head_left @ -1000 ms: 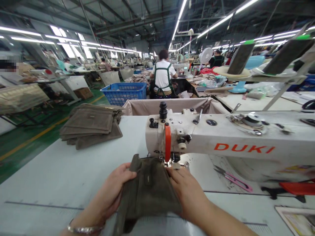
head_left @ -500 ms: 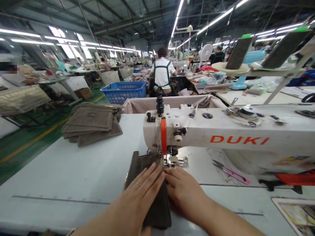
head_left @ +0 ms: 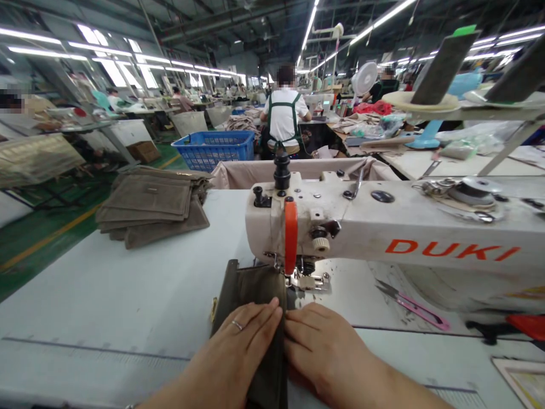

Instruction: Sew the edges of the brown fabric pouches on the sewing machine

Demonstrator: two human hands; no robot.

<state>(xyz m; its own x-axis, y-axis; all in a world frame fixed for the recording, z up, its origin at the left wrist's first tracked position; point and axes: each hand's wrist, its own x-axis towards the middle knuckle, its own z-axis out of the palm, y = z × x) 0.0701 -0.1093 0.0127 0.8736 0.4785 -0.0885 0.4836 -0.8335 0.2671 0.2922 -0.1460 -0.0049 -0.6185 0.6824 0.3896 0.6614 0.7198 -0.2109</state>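
A folded olive-brown fabric bag piece (head_left: 255, 278) lies on the sewing machine's white table, its far right corner at the presser foot (head_left: 306, 282). A brass-coloured fitting (head_left: 213, 309) shows at its left edge. My left hand (head_left: 242, 341), with a ring on one finger, rests flat on top of the piece, fingers stretched toward the needle area. Against the right edge, my right hand (head_left: 323, 346) has its fingers curled and pressed together, gripping that edge; its fingertips are partly hidden. The sewing machine head (head_left: 340, 221) stands just beyond both hands.
A stack of similar fabric pieces (head_left: 149, 199) lies at the table's far left. Pink-handled thread snips (head_left: 419, 307) lie right of the needle. Behind the machine are a cloth-lined bin (head_left: 238, 173), a blue basket (head_left: 213, 149) and a seated co-worker (head_left: 284, 116). Thread cones (head_left: 445, 68) stand at right.
Both hands have slid back toward me along the piece, away from the presser foot. More of the piece's far end and the brass fitting now show. The camera view has shifted slightly.
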